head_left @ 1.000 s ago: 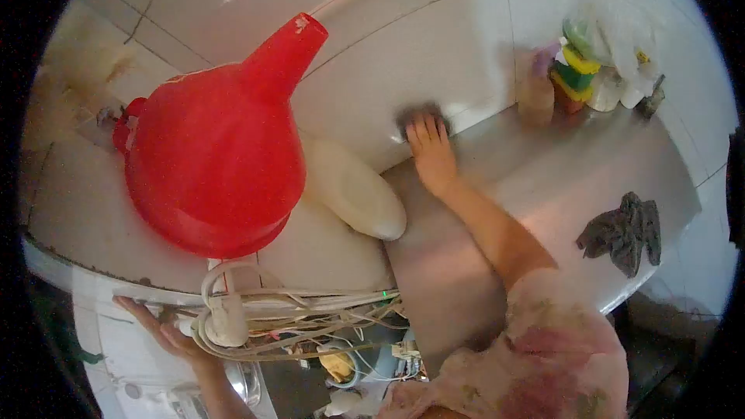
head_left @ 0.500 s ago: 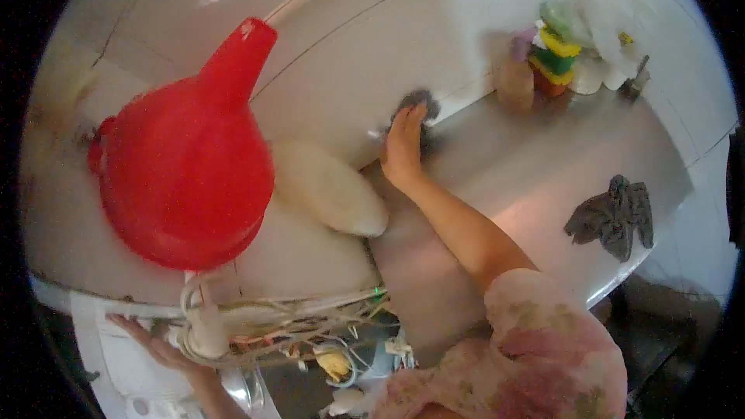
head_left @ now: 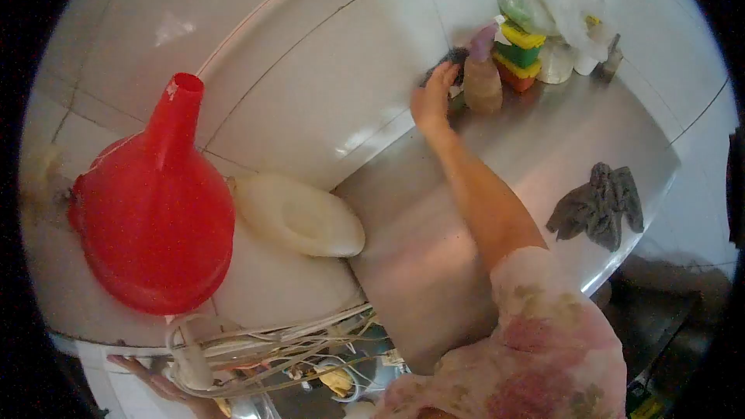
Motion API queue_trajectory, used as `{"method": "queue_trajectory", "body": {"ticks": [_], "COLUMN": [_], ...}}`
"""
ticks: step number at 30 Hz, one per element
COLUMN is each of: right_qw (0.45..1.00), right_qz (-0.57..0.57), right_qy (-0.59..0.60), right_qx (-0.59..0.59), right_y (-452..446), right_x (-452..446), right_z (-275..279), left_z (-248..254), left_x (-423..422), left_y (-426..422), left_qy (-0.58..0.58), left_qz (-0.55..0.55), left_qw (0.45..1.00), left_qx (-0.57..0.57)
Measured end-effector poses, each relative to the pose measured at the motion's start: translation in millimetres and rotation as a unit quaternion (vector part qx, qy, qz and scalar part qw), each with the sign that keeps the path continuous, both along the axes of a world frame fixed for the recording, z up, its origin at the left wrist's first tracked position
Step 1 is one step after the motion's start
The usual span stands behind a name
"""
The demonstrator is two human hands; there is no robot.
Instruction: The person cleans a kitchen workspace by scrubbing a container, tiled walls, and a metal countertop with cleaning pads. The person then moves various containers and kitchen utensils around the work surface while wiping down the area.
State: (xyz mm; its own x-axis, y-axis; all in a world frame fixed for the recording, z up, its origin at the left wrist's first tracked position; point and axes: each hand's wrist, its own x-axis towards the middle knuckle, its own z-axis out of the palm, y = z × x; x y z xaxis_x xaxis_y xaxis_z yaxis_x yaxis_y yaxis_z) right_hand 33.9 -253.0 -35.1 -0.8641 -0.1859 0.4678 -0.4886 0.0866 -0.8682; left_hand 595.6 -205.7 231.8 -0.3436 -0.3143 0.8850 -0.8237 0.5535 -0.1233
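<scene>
My right hand (head_left: pixel 434 101) presses a dark cloth (head_left: pixel 456 62) to the white tiled wall, just above the metal counter (head_left: pixel 419 240). Close to its fingertips stands a spray bottle (head_left: pixel 483 85) with a purple head. Down at the lower left is my left hand (head_left: pixel 159 382), its fingers stretched out and holding nothing. It lies beside a bundle of pale cables (head_left: pixel 272 353), and part of it is cut off by the frame or hidden.
A large red funnel (head_left: pixel 155 225) stands against the wall at left, with a pale plastic bottle (head_left: pixel 303 217) lying beside it. Stacked sponges (head_left: pixel 520 50) and plastic bags (head_left: pixel 570 4) sit at the back. A crumpled dark cloth (head_left: pixel 599 206) lies near the counter's right edge.
My right hand has slid the cloth to the right along the wall, up to the spray bottle. The view has shifted a little. My left hand stays open at lower left.
</scene>
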Motion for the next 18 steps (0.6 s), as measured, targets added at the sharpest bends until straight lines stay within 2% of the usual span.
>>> {"method": "queue_trajectory", "body": {"ticks": [2, 4, 7, 8, 9, 11, 12, 13, 15, 16, 17, 18], "right_qw": [0.996, 0.974, 0.913, 0.914, 0.955, 0.998, 0.909, 0.940, 0.978, 0.974, 0.990, 0.991], "right_qz": [0.015, 0.049, -0.104, -0.128, -0.092, -0.019, 0.019, 0.038, 0.091, 0.024, 0.011, 0.008], "right_qy": [0.022, 0.092, 0.174, 0.120, 0.091, 0.022, 0.090, 0.100, 0.100, 0.147, 0.121, 0.121], "right_qx": [0.084, 0.200, 0.354, 0.367, 0.268, 0.063, 0.407, 0.324, 0.158, 0.168, 0.066, 0.053], "right_y": [-1, -4, -19, -7, -9, -11, 2, 2, 0, -3, -7, -9], "right_x": [23, 73, 24, 9, 5, 6, 37, 51, 79, 63, 45, 51], "right_z": [5, 18, 13, 29, 27, 20, 50, 50, 38, 38, 38, 37], "left_z": [-3, -4, -5, -6, -7, -5, -3, -2, -3, -3, -3, -7], "left_x": [-10, 7, -7, -5, -3, 7, 6, 6, -1, -4, 0, 4], "left_y": [2, -7, -4, -2, 0, -4, -6, -8, -5, -3, -1, 0], "left_qy": [0.069, 0.035, 0.022, 0.019, 0.015, -0.012, -0.023, -0.034, 0.016, 0.031, 0.035, 0.042], "left_qz": [-0.024, -0.029, 0.078, 0.086, 0.094, 0.031, 0.009, -0.012, -0.032, -0.052, -0.037, -0.025], "left_qw": [0.997, 0.999, 0.997, 0.996, 0.995, 0.999, 0.999, 0.998, 0.999, 0.998, 0.999, 0.999], "left_qx": [0.033, -0.003, -0.007, -0.006, -0.005, -0.025, -0.042, -0.059, -0.026, -0.015, -0.001, 0.010]}}
